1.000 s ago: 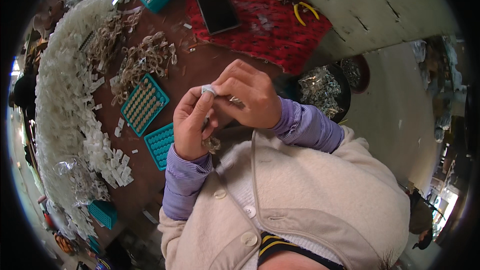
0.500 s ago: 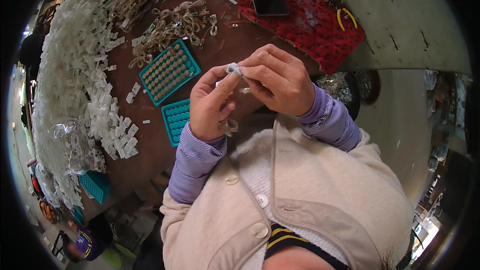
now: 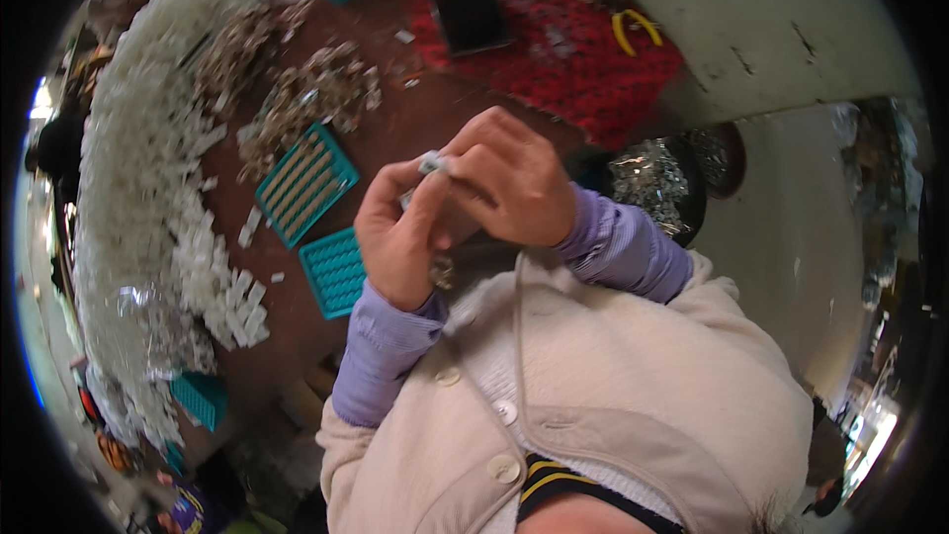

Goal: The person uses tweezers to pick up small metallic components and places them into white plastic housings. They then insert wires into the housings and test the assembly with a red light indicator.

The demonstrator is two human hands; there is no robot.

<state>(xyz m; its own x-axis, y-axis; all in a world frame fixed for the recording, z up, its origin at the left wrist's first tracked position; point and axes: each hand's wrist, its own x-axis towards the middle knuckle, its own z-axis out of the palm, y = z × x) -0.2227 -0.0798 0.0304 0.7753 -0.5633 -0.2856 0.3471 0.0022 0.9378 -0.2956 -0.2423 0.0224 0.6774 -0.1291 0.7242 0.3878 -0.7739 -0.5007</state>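
Note:
A small white plastic housing (image 3: 432, 164) with a greenish spot is pinched between the thumb and fingers of my left hand (image 3: 395, 237). My right hand (image 3: 514, 178) is closed at the housing's right end, its fingertips bent against it. What the right fingertips grip besides it is hidden. A thin coil of cable (image 3: 443, 272) hangs below my left palm. Just left of my hands lies a teal tray (image 3: 334, 272) with bare round pockets. Behind it is another teal tray (image 3: 306, 184) filled with rows of small tan round pieces. The picture is smeared by motion.
A long heap of white plastic housings (image 3: 138, 188) covers the table's left side. Bundled cables (image 3: 316, 89) lie behind the trays. Farther back are a dark phone (image 3: 465, 5) on red cloth (image 3: 583, 79) and yellow-handled pliers (image 3: 636, 32). Metal parts fill a dark bowl (image 3: 652, 188) at right.
The whole scene has shifted in view, and a teal tray with pale strips shows more fully at the back. Both hands keep hold at the white housing.

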